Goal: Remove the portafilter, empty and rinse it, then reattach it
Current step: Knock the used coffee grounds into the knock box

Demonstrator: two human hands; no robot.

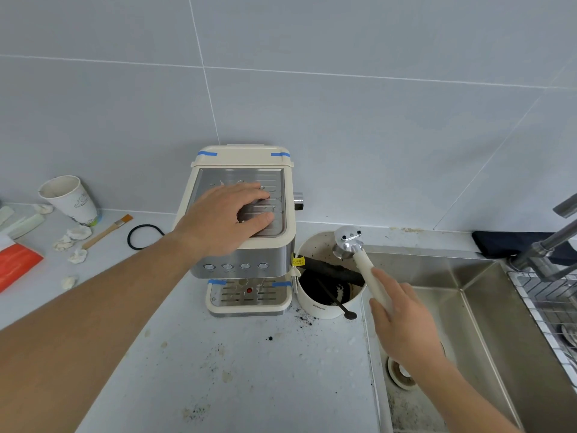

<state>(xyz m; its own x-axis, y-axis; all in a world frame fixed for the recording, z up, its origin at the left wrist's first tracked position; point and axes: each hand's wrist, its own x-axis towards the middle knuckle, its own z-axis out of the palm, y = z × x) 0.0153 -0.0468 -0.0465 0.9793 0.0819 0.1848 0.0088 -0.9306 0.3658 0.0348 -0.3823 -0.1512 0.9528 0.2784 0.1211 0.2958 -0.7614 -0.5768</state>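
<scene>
A cream and steel espresso machine (268, 242) stands on the counter against the tiled wall. My left hand (224, 217) lies flat on its metal top, fingers spread. My right hand (402, 320) grips the cream handle of the portafilter (348, 242). Its metal head is turned upside down over the white knock box (324, 307), right of the machine. The box has a black bar across it and dark coffee grounds inside. A black spoon (338, 303) leans in the box.
A steel sink (487, 310) with a drain lies to the right, a faucet (549, 245) at its far right. Left of the machine are a paper cup (70, 198), a brush (107, 231), a black ring (143, 237) and crumpled tissues. Coffee grounds speckle the counter.
</scene>
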